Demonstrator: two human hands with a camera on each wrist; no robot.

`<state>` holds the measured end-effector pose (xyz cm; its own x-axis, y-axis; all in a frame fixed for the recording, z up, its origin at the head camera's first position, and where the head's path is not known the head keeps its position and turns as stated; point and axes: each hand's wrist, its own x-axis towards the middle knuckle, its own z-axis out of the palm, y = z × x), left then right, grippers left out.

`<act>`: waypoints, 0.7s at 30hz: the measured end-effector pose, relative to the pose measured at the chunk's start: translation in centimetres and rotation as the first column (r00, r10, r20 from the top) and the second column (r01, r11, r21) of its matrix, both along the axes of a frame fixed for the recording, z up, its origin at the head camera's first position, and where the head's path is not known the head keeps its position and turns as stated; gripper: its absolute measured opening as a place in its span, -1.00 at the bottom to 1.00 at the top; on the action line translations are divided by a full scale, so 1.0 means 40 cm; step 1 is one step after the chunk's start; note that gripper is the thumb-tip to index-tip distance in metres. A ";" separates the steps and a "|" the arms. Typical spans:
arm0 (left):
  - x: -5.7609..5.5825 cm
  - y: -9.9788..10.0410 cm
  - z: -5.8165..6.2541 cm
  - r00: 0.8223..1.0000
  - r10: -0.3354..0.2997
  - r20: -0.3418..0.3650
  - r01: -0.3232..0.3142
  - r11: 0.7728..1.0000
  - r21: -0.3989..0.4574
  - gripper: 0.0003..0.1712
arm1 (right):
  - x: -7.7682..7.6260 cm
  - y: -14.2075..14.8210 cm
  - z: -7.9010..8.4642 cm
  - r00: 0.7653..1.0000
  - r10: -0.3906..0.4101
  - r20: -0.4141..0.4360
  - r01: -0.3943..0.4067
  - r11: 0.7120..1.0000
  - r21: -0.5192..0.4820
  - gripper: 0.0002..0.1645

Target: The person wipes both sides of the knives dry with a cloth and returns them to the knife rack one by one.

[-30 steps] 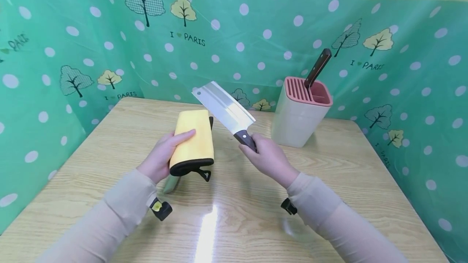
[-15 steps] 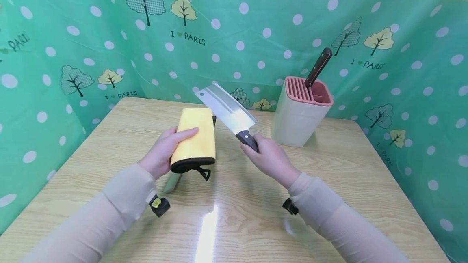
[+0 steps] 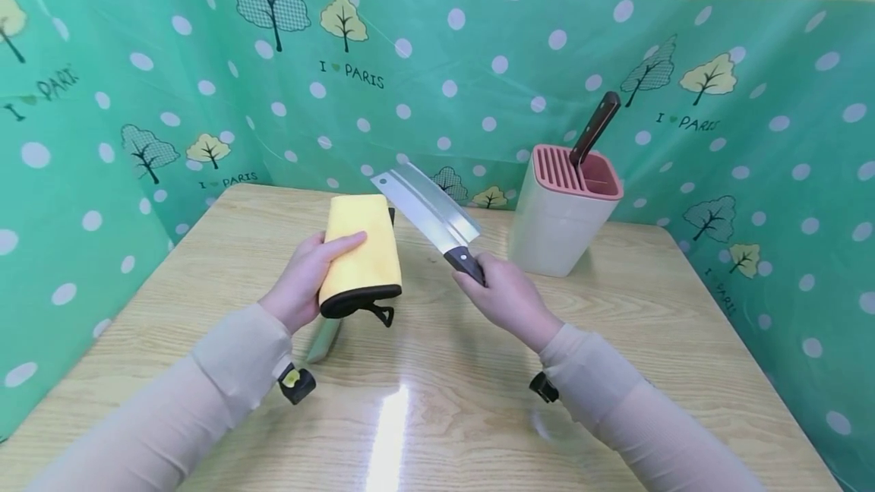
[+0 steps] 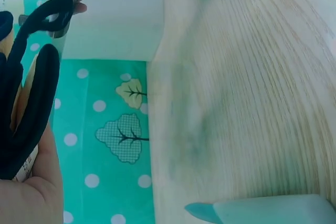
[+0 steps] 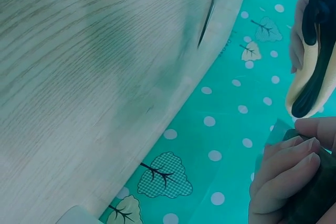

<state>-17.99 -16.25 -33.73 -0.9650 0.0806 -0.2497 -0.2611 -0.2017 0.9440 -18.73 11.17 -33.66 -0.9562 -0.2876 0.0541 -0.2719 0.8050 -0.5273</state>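
My left hand (image 3: 305, 279) grips a folded yellow cloth (image 3: 360, 245) with black edging and a black hanging loop, thumb laid across its upper face. In the left wrist view the cloth's dark edging (image 4: 39, 103) stands at the left side. My right hand (image 3: 509, 296) grips a cleaver (image 3: 427, 207) by its dark riveted handle, the broad blade pointing up and left. The blade's tip end is close to the cloth's upper right corner. Beneath the cloth, a pale green long object (image 3: 323, 342) lies on the table, partly hidden by the cloth and hand.
A white knife block (image 3: 557, 230) with a pink slotted top stands at the back right, a dark-handled knife (image 3: 596, 127) in it. The wooden table (image 3: 649, 401) meets a green dotted curtain (image 3: 424, 59) behind and at both sides.
The cleaver has shifted slightly right and down, and its blade has rolled so the face looks narrower. The cloth has risen a little in the left hand. Both grips stay the same.
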 end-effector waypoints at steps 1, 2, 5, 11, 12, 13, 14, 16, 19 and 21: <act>-0.001 0.000 0.002 1.000 0.004 -0.005 -0.004 1.000 -0.005 -0.48 | 0.000 0.000 -0.001 1.000 0.000 0.001 0.000 1.000 0.000 -0.62; -0.002 0.000 0.004 1.000 0.009 -0.009 -0.009 1.000 -0.010 -0.48 | -0.001 0.001 -0.001 1.000 0.003 0.000 -0.003 1.000 0.001 -0.62; -0.007 -0.001 0.011 1.000 0.007 -0.029 -0.007 1.000 -0.019 -0.47 | -0.001 0.001 -0.003 1.000 0.008 -0.002 -0.008 1.000 0.003 -0.63; -0.021 0.001 0.027 0.998 -0.013 -0.064 0.008 0.996 -0.083 -0.46 | 0.000 0.000 -0.007 1.000 0.020 -0.003 -0.020 1.000 0.008 -0.64; -0.023 0.002 0.031 0.997 -0.018 -0.070 0.011 0.995 -0.099 -0.46 | 0.000 0.001 -0.008 1.000 0.022 -0.004 -0.022 1.000 0.009 -0.64; -0.025 0.004 0.036 0.997 -0.025 -0.077 0.016 0.993 -0.114 -0.46 | 0.000 0.001 -0.008 1.000 0.025 -0.007 -0.025 1.000 0.011 -0.63; -0.027 0.004 0.039 0.996 -0.031 -0.081 0.021 0.991 -0.129 -0.45 | 0.000 0.001 -0.009 1.000 0.027 -0.009 -0.026 1.000 0.014 -0.63; -0.029 0.006 0.048 0.995 -0.045 -0.088 0.032 0.988 -0.149 -0.43 | 0.002 0.001 -0.010 1.000 0.028 -0.011 -0.028 0.999 0.020 -0.63; -0.032 0.010 0.060 0.993 -0.065 -0.095 0.049 0.985 -0.166 -0.37 | 0.004 0.001 -0.011 0.999 0.030 -0.012 -0.030 0.999 0.020 -0.63; -0.035 0.014 0.068 0.992 -0.078 -0.097 0.060 0.982 -0.178 -0.33 | 0.004 0.001 -0.012 0.999 0.033 -0.010 -0.032 0.999 0.016 -0.64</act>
<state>-19.39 -15.67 -31.03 -0.9799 0.1120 -0.1651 -0.1680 -0.0169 0.9856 -18.56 11.21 -34.13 -0.9458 -0.3193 0.0592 -0.3034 0.8038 -0.5116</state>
